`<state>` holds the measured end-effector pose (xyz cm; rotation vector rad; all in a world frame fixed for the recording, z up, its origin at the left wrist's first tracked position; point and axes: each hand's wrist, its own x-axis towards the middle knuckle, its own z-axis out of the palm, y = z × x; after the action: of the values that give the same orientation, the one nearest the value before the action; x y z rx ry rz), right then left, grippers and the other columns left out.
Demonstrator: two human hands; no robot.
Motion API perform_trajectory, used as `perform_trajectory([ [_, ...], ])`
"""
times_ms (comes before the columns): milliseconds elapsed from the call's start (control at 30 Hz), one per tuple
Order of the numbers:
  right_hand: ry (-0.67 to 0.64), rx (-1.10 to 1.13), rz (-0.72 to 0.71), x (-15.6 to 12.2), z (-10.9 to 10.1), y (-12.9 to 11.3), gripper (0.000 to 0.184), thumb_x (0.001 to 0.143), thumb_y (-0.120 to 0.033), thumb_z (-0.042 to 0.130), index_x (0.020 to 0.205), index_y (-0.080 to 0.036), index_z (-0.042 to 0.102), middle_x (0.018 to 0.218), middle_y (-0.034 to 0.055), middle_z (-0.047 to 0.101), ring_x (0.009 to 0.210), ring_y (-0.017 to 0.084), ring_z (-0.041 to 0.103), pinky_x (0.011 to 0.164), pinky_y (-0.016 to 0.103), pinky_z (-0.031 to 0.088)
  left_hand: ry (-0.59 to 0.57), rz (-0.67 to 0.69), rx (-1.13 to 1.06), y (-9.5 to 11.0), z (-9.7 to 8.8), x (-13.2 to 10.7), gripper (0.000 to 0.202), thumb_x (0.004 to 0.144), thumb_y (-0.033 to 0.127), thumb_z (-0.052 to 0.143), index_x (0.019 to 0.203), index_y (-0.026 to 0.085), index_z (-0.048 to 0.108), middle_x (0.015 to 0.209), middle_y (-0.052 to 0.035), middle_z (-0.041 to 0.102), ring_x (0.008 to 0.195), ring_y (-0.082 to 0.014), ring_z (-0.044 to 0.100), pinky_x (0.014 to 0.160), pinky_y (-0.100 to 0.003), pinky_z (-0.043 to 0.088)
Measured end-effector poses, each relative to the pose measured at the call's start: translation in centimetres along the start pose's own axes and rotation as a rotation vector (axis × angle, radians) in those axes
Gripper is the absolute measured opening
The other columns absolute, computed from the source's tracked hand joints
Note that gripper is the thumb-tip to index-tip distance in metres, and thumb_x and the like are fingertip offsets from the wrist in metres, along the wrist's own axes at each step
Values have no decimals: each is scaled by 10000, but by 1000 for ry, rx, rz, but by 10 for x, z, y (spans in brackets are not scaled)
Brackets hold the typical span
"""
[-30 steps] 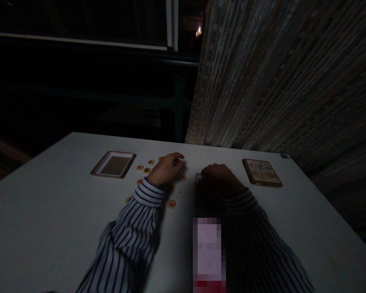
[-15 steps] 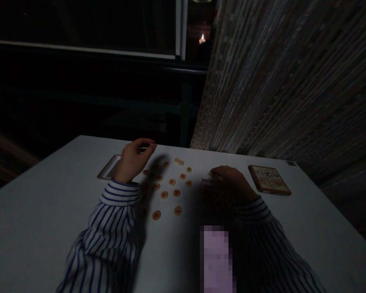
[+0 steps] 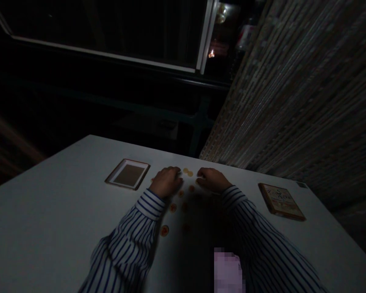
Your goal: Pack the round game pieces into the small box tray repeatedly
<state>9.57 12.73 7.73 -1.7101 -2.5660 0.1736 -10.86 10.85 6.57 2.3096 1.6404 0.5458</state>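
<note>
In the head view, I see a white table (image 3: 49, 228) in a dim room. Small round pieces (image 3: 173, 208) with red marks lie loose between the person's arms. Two pale pieces (image 3: 190, 173) sit touching, past the rest, between the hands. The left hand (image 3: 166, 182) is low over the table with its fingers bent. The right hand (image 3: 214, 179) is curled too, near the pale pieces. I can't tell if either one pinches a piece. A flat tray (image 3: 121, 186) is on the left and a flat box (image 3: 282, 201) with a picture is on the right, both apart from the pieces. The pieces are out, but many look unsorted, so I think work is left.
</note>
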Motion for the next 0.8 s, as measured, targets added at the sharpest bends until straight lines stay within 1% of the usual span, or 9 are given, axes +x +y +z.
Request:
perform_trajectory([
  [133,-7,5,21,21,7,-9,288,746,-353,495,977,-193,559,971,66,608,871,180,534,692,257,349,-16,14,6,2,3,0,268,765,217,441,1011,169,535,994,-100,603,939,-198,547,826,-297,397],
  [300,-37,-39,38,34,11,-16,293,745,-365,490,978,-202,557,993,66,600,896,188,528,694,264,348,-3,25,-33,3,5,0,279,769,155,413,1028,163,516,1000,-96,599,953,-183,541,835,-282,385],
  [467,-40,-64,26,39,17,-19,266,728,-332,487,952,-208,560,989,67,607,901,199,534,681,275,356,-1,9,-45,2,6,0,280,771,152,401,1028,161,511,992,-96,602,951,-189,544,822,-286,390],
  [600,-31,-70,27,41,20,-20,232,731,-297,462,911,-193,565,954,84,616,863,206,548,672,290,360,-10,2,-55,2,6,1,271,767,152,406,1016,163,513,994,-93,604,949,-184,545,828,-280,386],
  [800,5,-12,28,39,19,-19,198,733,-288,463,862,-184,571,905,83,628,836,197,551,673,288,365,1,12,-53,3,7,1,285,770,149,412,1038,157,508,999,-96,607,957,-182,547,837,-277,386],
])
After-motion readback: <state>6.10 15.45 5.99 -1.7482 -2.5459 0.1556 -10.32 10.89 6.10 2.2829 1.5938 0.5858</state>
